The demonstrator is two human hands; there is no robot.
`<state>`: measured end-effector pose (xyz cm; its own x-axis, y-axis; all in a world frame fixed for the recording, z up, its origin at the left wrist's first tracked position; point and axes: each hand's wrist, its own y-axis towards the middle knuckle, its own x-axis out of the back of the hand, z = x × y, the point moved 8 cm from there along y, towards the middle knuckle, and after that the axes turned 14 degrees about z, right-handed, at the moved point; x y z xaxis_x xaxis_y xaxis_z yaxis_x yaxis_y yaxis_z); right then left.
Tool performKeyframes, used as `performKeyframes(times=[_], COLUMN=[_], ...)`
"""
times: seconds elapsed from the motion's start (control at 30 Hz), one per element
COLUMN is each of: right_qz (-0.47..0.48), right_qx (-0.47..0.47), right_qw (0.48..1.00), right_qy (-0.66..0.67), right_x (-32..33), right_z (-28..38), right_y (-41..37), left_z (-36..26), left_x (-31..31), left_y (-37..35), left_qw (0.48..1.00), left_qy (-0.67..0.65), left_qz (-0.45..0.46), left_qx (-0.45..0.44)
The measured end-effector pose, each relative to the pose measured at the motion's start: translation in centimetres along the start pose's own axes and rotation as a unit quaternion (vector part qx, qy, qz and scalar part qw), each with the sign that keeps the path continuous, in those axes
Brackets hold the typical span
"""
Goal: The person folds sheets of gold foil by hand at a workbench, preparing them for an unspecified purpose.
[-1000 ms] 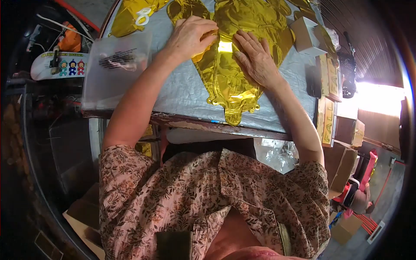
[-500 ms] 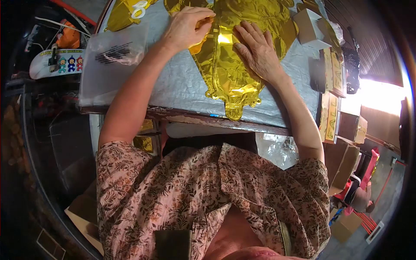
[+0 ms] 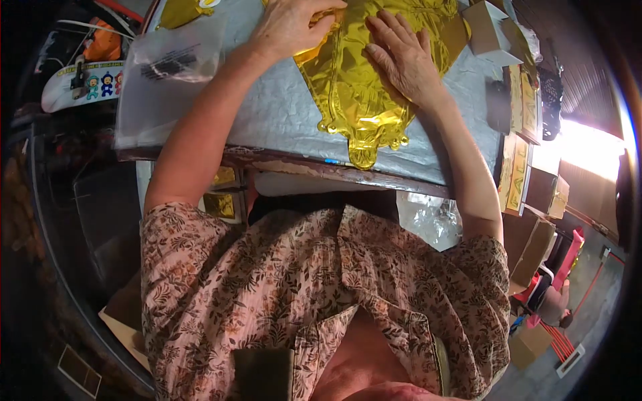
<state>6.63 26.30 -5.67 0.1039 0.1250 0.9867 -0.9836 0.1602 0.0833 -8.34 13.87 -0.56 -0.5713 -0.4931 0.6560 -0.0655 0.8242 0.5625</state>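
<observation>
A flat gold foil balloon (image 3: 364,103) lies on the grey-covered table, its rounded tab pointing toward me at the front edge. My left hand (image 3: 291,27) is closed on the left side of the foil, thumb and fingers pinching a folded edge; part of the fingertips runs near the top of the view. Spread flat, my right hand (image 3: 404,63) presses on the right part of the balloon. The far end of the foil is cut off by the top of the view.
A clear plastic bag (image 3: 170,87) lies on the table at left, near another gold foil piece (image 3: 184,12). An open white box (image 3: 491,33) stands at right. Cardboard boxes (image 3: 518,170) with lettering line the right edge. A person (image 3: 554,304) is far off at right.
The view has shifted, so the table and foil sit higher in it. My left hand still pinches the foil edge; my right hand stays flat on the balloon, its fingers slightly changed.
</observation>
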Motion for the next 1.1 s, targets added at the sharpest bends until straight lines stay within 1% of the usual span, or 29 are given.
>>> performKeyframes(times=[0.03, 0.07, 0.1, 0.13, 0.17, 0.23, 0.33, 0.37, 0.43, 0.5, 0.57, 0.6, 0.63, 0.67, 0.7, 0.73, 0.8, 0.87, 0.93, 0.97, 1.0, 1.1], right_qz=[-0.019, -0.022, -0.025, 0.031, 0.034, 0.013, 0.036, 0.037, 0.044, 0.051, 0.056, 0.041, 0.018, 0.0, -0.006, -0.011, 0.003, 0.015, 0.013, 0.018, 0.018, 0.015], right_qx=[0.017, 0.009, 0.002, -0.026, -0.026, -0.033, -0.042, -0.042, -0.059, -0.065, -0.073, -0.037, 0.0, -0.007, -0.015, -0.023, -0.029, -0.027, -0.031, -0.034, -0.037, -0.036], right_qw=[1.0, 0.999, 0.998, 0.994, 0.993, 0.994, 0.989, 0.989, 0.996, 0.996, 0.996, 0.998, 0.999, 1.0, 1.0, 0.999, 0.999, 0.999, 0.999, 0.999, 0.999, 0.999], right_qy=[-0.009, -0.031, -0.052, 0.106, 0.108, 0.106, 0.139, 0.139, 0.046, 0.034, 0.02, 0.034, 0.045, 0.01, 0.013, 0.019, 0.027, 0.025, 0.027, 0.032, 0.03, 0.035], right_x=[0.4, 1.6, 3.0, 3.1, 3.1, 3.4, 3.0, 3.0, 3.0, 3.0, 2.5, 1.5, 0.8, 0.3, 0.4, 0.7, 0.9, 1.0, 1.2, 1.1, 1.0, 1.1], right_z=[0.3, 1.2, 2.2, 1.8, 1.8, 1.8, 1.7, 1.8, 2.0, 2.2, 1.6, 0.9, 0.5, 0.2, 0.1, 0.4, 0.5, 0.6, 0.7, 0.6, 0.6, 0.7], right_y=[0.0, 0.0, 0.0, 0.1, 0.1, 0.0, -0.2, -0.3, -0.3, -0.2, -0.3, -0.5, -0.3, -0.5, -0.5, -0.6, -0.6, -0.6, -0.6, -0.6, -0.7, -0.7], left_z=[-0.1, 0.0, 0.4, 0.6, 0.8, 0.6, 0.5, 0.6, 0.5, 0.5, 1.0, 0.9, 1.3, 1.6, 1.8, 2.7, 4.0, 3.4, 2.0, 1.7, 1.0, 0.7], left_x=[-0.1, -0.2, -0.6, -1.0, -1.4, -1.5, -1.7, -1.8, -1.8, -1.7, -1.3, -1.4, -1.0, 0.1, 0.4, 0.7, 0.7, 0.6, -0.1, -0.9, -1.2, -2.9], left_y=[-0.2, -0.5, -0.4, -0.1, 0.2, 0.2, 0.2, 0.2, 0.1, 0.1, 0.2, -0.1, -0.4, 0.0, 0.3, 0.4, -0.7, -0.4, -0.1, 0.0, 0.0, -0.3], left_qw=[0.999, 0.997, 0.998, 0.999, 0.995, 0.994, 0.992, 0.991, 0.992, 0.992, 0.995, 0.995, 0.995, 0.994, 0.967, 0.969, 0.988, 0.99, 0.993, 0.992, 0.992, 0.982], left_qy=[-0.033, -0.066, -0.061, -0.005, 0.054, 0.057, 0.061, 0.061, 0.067, 0.075, 0.04, 0.043, 0.045, 0.05, 0.033, 0.043, 0.101, 0.113, 0.112, 0.109, 0.11, 0.104], left_qz=[-0.009, -0.017, 0.001, 0.037, 0.076, 0.088, 0.104, 0.108, 0.104, 0.099, 0.075, 0.074, 0.051, 0.024, 0.146, 0.14, 0.04, 0.035, 0.036, 0.054, 0.053, 0.138], left_qx=[-0.019, -0.038, -0.029, 0.007, 0.038, 0.039, 0.04, 0.043, 0.039, 0.034, 0.053, 0.05, 0.073, 0.09, 0.208, 0.197, 0.107, 0.081, 0.023, 0.041, 0.039, 0.072])
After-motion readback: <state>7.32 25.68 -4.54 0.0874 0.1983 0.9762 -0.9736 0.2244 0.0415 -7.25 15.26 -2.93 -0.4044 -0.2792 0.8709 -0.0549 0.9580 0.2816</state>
